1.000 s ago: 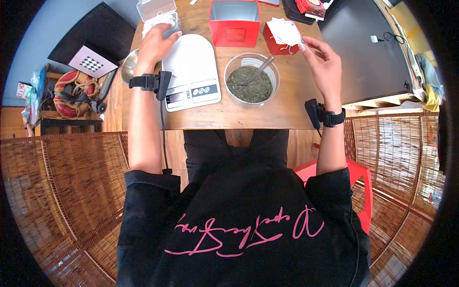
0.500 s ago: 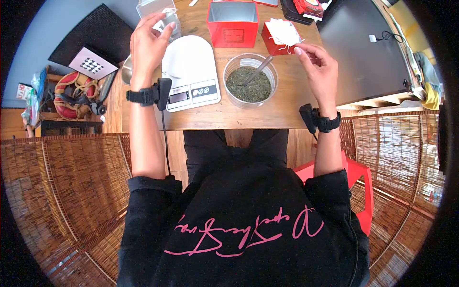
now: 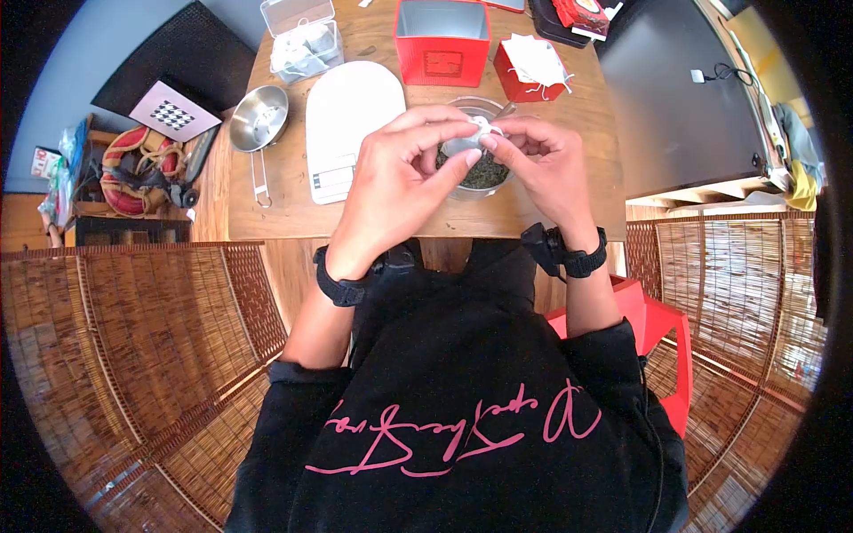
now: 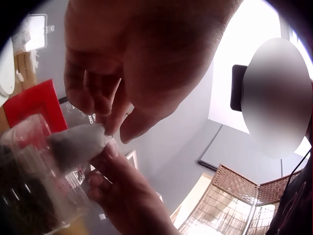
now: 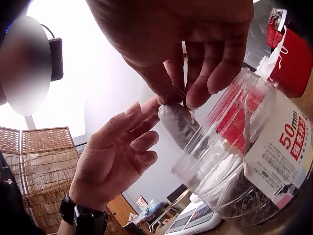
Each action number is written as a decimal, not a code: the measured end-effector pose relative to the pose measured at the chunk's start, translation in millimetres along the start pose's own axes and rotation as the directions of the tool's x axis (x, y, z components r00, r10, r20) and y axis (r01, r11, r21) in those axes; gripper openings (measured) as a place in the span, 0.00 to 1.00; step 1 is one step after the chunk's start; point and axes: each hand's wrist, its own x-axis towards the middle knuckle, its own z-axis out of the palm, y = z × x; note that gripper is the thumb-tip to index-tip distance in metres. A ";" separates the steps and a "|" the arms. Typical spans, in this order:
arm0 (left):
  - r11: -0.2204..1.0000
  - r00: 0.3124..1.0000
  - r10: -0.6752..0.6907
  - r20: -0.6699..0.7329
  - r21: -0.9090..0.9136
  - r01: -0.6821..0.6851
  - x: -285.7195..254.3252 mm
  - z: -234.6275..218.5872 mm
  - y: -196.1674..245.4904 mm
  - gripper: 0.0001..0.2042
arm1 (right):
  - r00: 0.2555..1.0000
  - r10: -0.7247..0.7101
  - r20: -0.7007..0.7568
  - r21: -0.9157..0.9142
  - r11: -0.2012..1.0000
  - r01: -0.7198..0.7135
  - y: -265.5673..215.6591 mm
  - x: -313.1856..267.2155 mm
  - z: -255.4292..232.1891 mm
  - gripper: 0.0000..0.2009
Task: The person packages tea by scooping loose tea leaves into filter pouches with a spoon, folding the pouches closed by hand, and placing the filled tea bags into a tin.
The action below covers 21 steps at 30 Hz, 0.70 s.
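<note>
Whitish pouch (image 5: 177,122) partly behind right hand (image 5: 188,44)

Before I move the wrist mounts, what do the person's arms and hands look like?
Left hand and right hand: no gloves. Each wrist wears a black band, left band and right band, with a small, blocky black unit attached. Forearms bare below loose black sleeves, left sleeve and right sleeve. Cable runs are hard to make out.
</note>
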 end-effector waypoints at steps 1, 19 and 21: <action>1.000 1.000 -0.014 0.008 -0.007 0.014 -2.2 1.9 0.0 0.13 | 0.999 0.031 0.006 0.013 0.999 -0.031 1.8 -1.6 -0.9 0.09; 0.979 0.981 -0.178 -0.074 -0.118 0.168 -5.7 3.6 -1.9 0.05 | 0.994 -0.107 0.016 -0.112 0.988 0.109 -24.6 -11.7 -3.7 0.06; 0.974 0.979 -0.182 -0.096 -0.157 0.166 -5.8 6.0 -3.0 0.05 | 0.993 -0.115 0.005 -0.112 0.987 0.114 -24.3 -12.0 -2.4 0.06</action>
